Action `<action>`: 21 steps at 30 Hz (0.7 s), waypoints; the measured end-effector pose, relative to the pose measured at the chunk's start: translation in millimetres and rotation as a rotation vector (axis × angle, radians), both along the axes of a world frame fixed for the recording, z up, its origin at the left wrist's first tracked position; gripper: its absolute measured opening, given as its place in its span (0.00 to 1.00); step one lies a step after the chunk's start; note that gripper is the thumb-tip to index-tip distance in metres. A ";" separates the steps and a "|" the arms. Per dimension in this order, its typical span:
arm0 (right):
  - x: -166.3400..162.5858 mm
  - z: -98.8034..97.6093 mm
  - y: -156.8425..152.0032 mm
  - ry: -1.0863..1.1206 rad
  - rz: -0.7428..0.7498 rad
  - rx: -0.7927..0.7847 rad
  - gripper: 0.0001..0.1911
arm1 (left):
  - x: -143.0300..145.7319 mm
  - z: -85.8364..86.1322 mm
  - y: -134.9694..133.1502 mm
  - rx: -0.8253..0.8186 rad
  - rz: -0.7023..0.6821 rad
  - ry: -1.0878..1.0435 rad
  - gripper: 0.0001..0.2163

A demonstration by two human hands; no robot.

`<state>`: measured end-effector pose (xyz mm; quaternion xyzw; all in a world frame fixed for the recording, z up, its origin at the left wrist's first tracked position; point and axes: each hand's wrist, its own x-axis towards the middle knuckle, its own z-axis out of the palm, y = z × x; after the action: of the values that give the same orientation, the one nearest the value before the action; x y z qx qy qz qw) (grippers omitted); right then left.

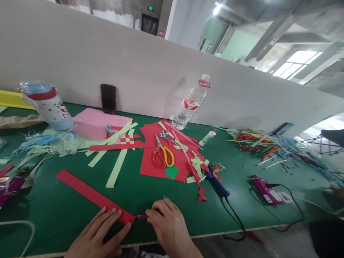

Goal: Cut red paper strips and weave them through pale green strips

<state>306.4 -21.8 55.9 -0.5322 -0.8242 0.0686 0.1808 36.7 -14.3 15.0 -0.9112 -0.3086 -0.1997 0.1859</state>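
Observation:
A long red paper strip (88,193) lies slantwise on the green table, its near end close to the front edge. My left hand (100,231) rests on that near end with its fingers spread flat, holding it down against the table. Between the closed fingers of my right hand (169,224) is a slim dark-red pen (141,216), pointing left. Its tip is at the corner of the strip's near end; whether it touches the paper is hard to tell. Beyond my hands, orange-and-yellow scissors (163,156) lie on red paper sheets (147,161).
Pale green strips (116,170) cross a woven red-and-white piece (127,139). A water bottle (188,105), phone (108,98) and flask (51,107) stand along the partition. A blue glue gun (219,182) with a cable, a purple box (266,191) and pipe cleaners (258,143) lie rightward.

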 end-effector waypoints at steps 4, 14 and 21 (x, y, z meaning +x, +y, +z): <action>2.3 4.1 2.5 0.008 0.005 -0.021 0.07 | 1.0 4.8 1.4 0.010 -0.001 0.001 0.23; -3.6 2.6 8.5 0.013 0.046 -0.063 0.09 | -0.8 2.3 1.9 -0.024 -0.012 0.028 0.25; -3.9 2.2 10.5 0.020 0.062 -0.042 0.10 | 6.8 -2.5 -4.8 -0.137 0.047 -0.147 0.20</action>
<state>302.5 -11.3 58.1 -0.5095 -0.8368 0.0967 0.1755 43.5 -19.1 12.6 -0.8972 -0.3554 -0.2402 0.1047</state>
